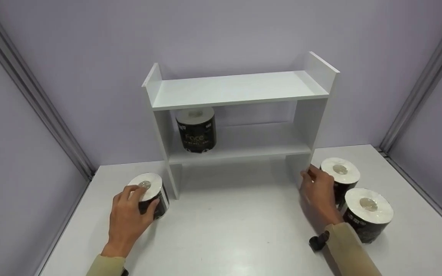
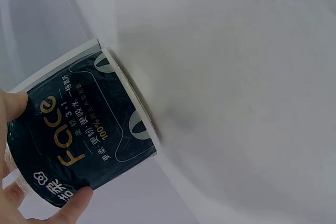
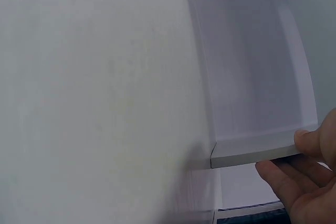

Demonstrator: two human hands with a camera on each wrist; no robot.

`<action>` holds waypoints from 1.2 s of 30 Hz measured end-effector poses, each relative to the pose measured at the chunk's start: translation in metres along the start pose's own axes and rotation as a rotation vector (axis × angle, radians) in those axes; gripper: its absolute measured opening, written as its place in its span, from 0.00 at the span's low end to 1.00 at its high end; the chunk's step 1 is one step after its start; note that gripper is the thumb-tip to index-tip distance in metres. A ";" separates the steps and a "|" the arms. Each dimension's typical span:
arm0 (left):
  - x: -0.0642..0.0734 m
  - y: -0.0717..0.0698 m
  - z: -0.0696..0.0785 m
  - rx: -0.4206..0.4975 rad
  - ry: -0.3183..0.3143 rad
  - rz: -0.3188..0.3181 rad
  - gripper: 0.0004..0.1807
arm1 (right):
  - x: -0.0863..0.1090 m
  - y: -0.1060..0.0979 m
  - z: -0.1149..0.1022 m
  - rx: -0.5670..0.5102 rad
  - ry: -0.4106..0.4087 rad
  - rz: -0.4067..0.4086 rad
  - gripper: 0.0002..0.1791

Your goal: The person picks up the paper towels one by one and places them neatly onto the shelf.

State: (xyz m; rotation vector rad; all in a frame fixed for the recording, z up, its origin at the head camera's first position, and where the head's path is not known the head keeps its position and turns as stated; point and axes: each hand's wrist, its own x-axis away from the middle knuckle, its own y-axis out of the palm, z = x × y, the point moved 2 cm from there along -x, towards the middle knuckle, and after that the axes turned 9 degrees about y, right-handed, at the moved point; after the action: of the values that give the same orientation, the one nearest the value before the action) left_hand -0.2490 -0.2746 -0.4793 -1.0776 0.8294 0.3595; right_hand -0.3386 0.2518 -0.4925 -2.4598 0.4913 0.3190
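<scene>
On the left of the table, my left hand (image 1: 129, 214) grips a toilet paper roll (image 1: 159, 205) from above, fingers over its top and thumb at its side. The left wrist view shows that roll's dark "Face" wrapper (image 2: 79, 124) between the fingers and thumb. My right hand (image 1: 319, 191) pinches the lower front edge of the right side panel (image 3: 252, 157) of a white shelf unit (image 1: 240, 100), thumb on the inner face and fingers outside. Another wrapped roll (image 1: 197, 134) stands upright on the middle shelf, at its left end.
Right of the shelf unit, two more rolls stand upright on the white table (image 1: 221, 234): a farther roll (image 1: 345, 172) just behind my right hand and a nearer roll (image 1: 370, 218) beside my right forearm. A pale wall (image 1: 228, 34) closes off the back, with side panels left and right.
</scene>
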 end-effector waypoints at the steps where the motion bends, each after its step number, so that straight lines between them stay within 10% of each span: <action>1: 0.000 0.000 0.000 -0.001 0.001 0.003 0.25 | 0.000 0.000 0.000 0.001 -0.001 0.002 0.08; 36: -0.004 -0.009 0.008 -0.005 0.051 0.047 0.24 | 0.003 -0.002 -0.004 0.000 0.006 -0.008 0.08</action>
State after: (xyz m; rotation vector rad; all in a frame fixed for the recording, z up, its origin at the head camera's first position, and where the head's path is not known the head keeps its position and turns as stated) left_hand -0.2425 -0.2716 -0.4687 -1.0768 0.9002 0.3750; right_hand -0.3348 0.2499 -0.4891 -2.4632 0.4835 0.3087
